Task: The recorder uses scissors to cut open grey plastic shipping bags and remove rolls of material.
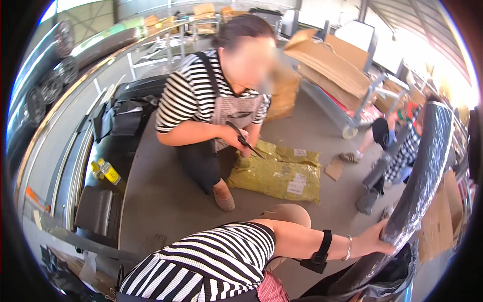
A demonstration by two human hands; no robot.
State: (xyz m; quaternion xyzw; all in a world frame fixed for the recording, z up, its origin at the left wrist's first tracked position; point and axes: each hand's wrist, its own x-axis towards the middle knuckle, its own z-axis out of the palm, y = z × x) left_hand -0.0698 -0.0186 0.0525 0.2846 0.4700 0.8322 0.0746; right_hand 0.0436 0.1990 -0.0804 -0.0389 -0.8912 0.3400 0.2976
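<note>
My left hand (375,239) is closed against a long dark roll wrapped in clear plastic film (420,166), its arm reaching across to the right. The roll leans upright on the right side, and its lower end runs down towards the bottom edge. A black strap with a small box (318,256) sits on my left forearm, with a bracelet at the wrist. My right hand does not show. Ahead, a crouching person (216,100) holds dark scissors (244,138) over a yellow plastic-wrapped package (279,173) with white labels, lying on the floor.
A seated person in a checked shirt (402,151) is at the right. Behind stand cardboard boxes (332,65) and a wheeled trolley (352,118). A metal-railed rack (65,116), dark rolls and yellow-labelled bottles (108,171) line the left. Open cardboard (437,226) stands beyond the roll.
</note>
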